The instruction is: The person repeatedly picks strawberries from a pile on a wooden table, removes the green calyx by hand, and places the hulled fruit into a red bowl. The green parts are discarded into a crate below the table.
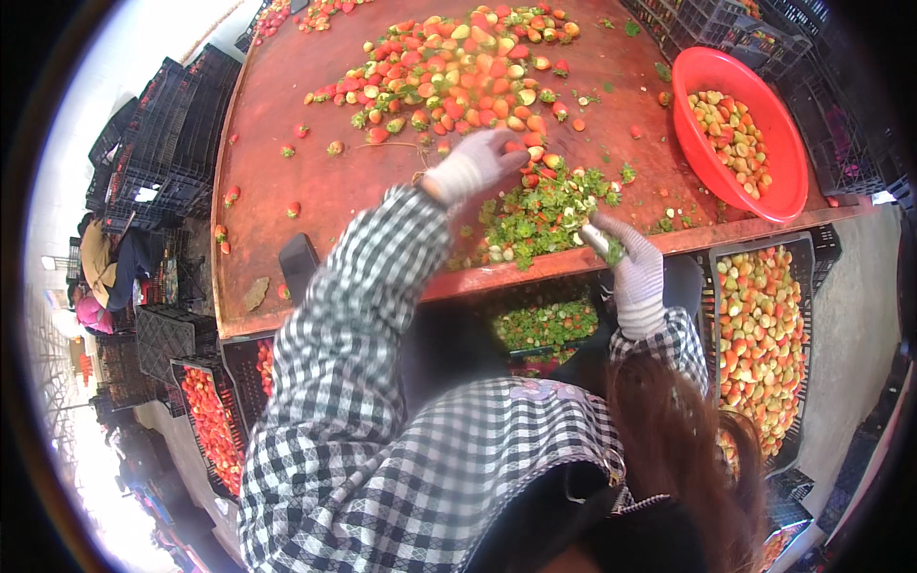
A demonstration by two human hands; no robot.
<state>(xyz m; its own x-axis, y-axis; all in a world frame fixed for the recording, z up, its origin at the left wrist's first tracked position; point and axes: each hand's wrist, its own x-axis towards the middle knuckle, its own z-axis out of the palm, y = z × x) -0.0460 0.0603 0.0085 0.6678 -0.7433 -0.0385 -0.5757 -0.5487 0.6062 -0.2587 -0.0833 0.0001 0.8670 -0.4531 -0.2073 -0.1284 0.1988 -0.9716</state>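
My left hand [480, 161], in a pale knitted glove, reaches over the near edge of a heap of strawberries [444, 71]. A red strawberry [512, 147] shows between its fingers; whether they grip it is unclear. My right hand [637, 268], gloved too, is at the table's front edge, closed around a short metal tool [594, 238], with green leaf beside it. Between the hands lies a pile of cut-off green strawberry caps [541, 215]. The red table [272, 143] is stained and wet-looking.
A red plastic basin [784, 157] of trimmed strawberries stands at the right. Black crates of strawberries flank the table, one at the right [759, 336] and one at the left [211, 415]. Beneath is a container of green caps [548, 322]. A phone [297, 261] lies near my left sleeve. People are far left.
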